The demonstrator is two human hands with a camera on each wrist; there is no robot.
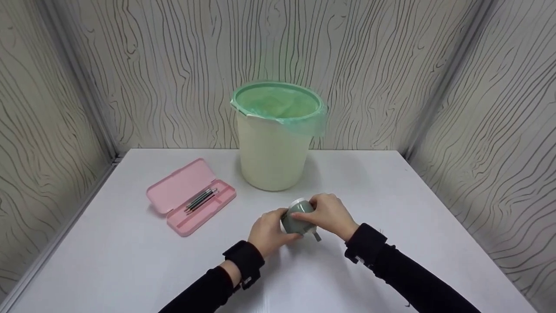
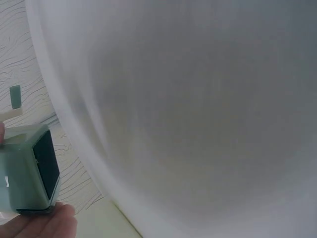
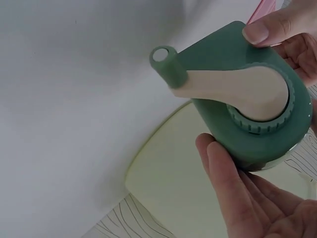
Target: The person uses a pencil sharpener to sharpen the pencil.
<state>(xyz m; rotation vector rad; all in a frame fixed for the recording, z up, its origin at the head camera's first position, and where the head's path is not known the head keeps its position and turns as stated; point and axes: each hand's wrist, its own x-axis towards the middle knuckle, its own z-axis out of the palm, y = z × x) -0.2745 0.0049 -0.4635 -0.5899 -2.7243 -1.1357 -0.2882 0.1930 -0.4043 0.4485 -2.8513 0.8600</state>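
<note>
A green pencil sharpener [image 1: 297,219] with a hand crank is held in the air between both hands, over the white table. My left hand [image 1: 269,230] grips its near left side, thumb below. With thumb and fingers my right hand [image 1: 332,215] holds the upper right of the body. In the right wrist view the beige crank arm [image 3: 228,89] and its green knob [image 3: 171,67] show, with no finger on them. The left wrist view has the sharpener [image 2: 25,168] at the left edge, a dark panel on one face.
An open pink pencil case [image 1: 191,200] lies on the table to the left, several dark pencils [image 1: 201,201] in it. Behind the hands stands a cream bin [image 1: 273,161] with a green liner [image 1: 304,124] over its rim. Patterned panels [image 1: 173,65] enclose the table.
</note>
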